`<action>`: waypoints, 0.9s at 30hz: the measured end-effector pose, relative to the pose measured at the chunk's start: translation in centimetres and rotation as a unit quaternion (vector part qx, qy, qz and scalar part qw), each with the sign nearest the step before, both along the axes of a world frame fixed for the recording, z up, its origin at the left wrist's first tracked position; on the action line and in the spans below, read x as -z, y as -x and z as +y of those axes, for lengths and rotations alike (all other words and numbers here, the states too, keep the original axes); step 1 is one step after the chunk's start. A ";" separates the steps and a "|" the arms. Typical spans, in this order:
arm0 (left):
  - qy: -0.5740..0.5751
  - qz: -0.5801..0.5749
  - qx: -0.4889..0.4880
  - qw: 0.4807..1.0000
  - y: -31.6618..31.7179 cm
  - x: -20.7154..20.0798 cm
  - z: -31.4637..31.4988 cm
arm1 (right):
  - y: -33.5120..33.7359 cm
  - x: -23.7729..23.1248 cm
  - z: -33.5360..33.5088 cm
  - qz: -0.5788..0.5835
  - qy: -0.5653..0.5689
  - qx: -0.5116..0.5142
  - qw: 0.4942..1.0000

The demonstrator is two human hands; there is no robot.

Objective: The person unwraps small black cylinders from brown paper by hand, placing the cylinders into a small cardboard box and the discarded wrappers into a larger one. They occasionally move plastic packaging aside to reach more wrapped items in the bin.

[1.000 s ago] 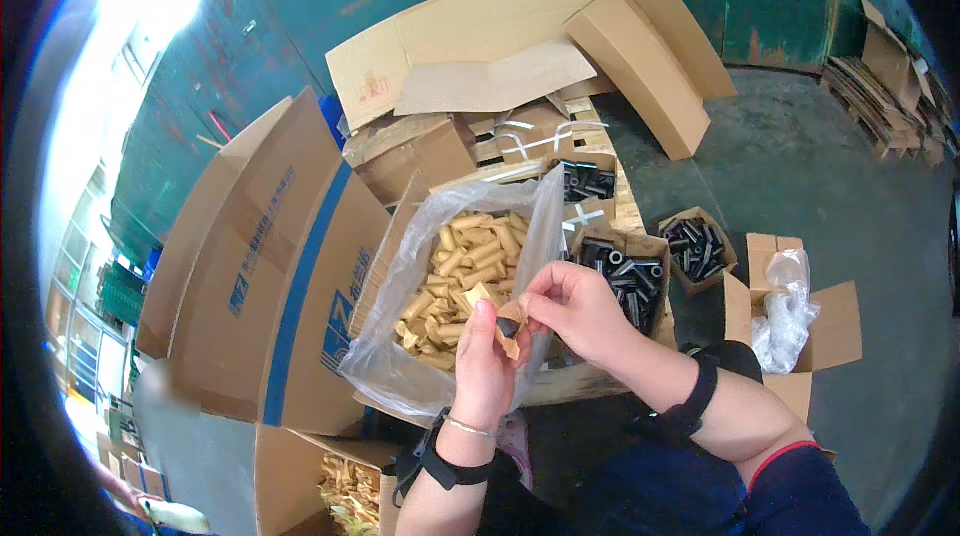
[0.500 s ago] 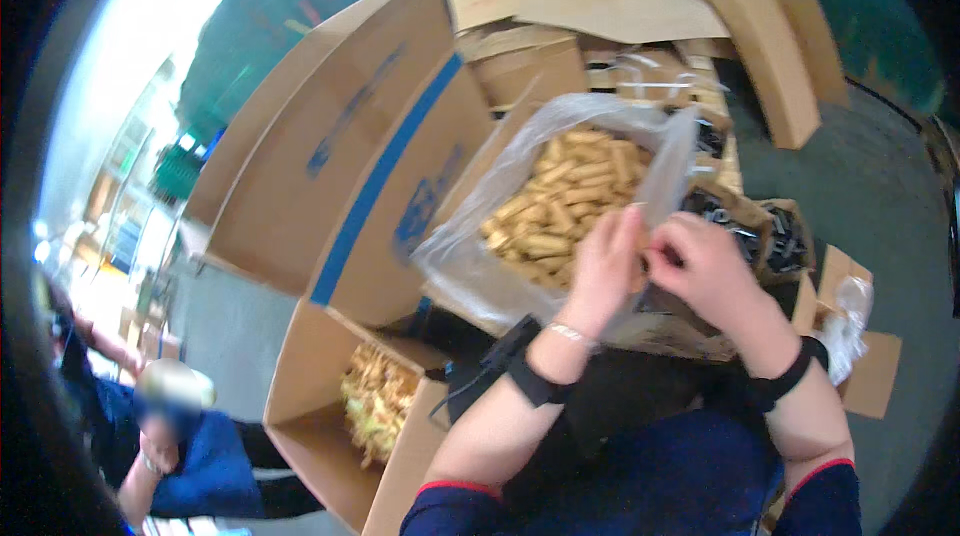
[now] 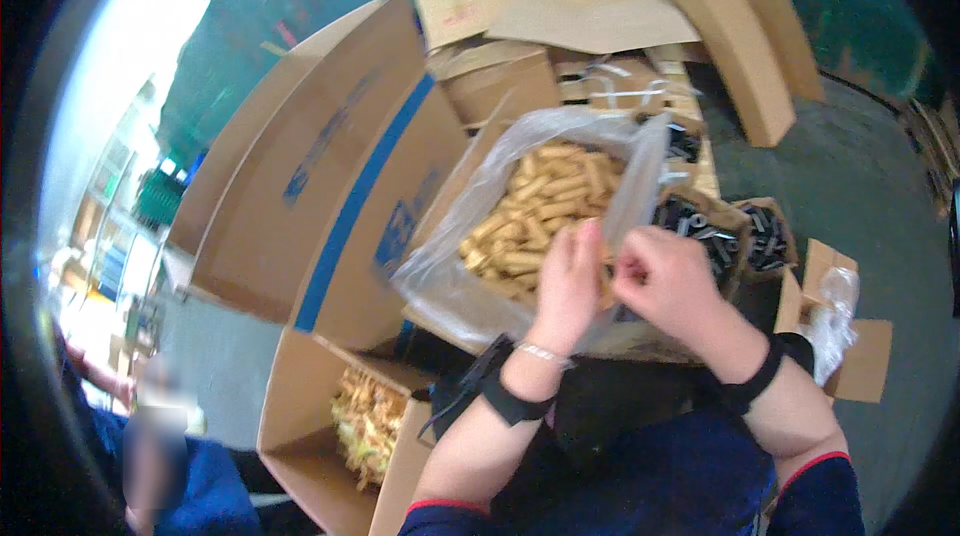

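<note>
My left hand [image 3: 568, 286] is closed over the near side of a clear plastic bag, its fingers pointing away from me. A tan piece [image 3: 605, 283] shows along its inner edge, mostly hidden by the fingers. Just to the right, my right hand [image 3: 668, 274] is curled with thumb and fingertips together; what it pinches, if anything, is hidden. Beneath and beyond both hands, many tan cylindrical pieces [image 3: 545, 198] lie heaped in the clear plastic bag [image 3: 437, 281], which lines a box.
Right of the bag stand small boxes of black and silver parts [image 3: 700, 226]. An open carton [image 3: 860, 361] with clear plastic is farther right. At left, a tall carton [image 3: 270, 206] rises above a box of shredded tan material [image 3: 365, 426]. A person [image 3: 190, 471] is at lower left.
My hands have drawn slightly apart, leaving a small gap between them. The whole scene has shifted a little left in the view. The person at lower left has lowered in the picture.
</note>
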State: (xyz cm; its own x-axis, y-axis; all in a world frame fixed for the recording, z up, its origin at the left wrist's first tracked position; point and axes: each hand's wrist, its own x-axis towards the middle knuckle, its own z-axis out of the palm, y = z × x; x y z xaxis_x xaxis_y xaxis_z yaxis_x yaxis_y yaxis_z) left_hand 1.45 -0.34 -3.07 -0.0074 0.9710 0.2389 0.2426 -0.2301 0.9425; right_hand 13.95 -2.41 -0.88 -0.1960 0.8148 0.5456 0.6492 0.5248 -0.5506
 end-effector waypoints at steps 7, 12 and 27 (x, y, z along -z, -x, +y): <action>0.119 -0.198 0.063 0.971 0.2 -1.5 -0.8 | 0.3 0.2 0.7 0.230 0.130 -0.003 0.965; 0.141 -0.319 0.124 0.929 -0.1 -2.2 -1.2 | -0.7 -0.2 1.0 0.387 0.284 -0.109 0.870; 0.183 -0.207 0.221 0.935 0.2 -1.9 -1.5 | -1.5 -0.7 0.3 0.058 -0.043 -0.030 0.997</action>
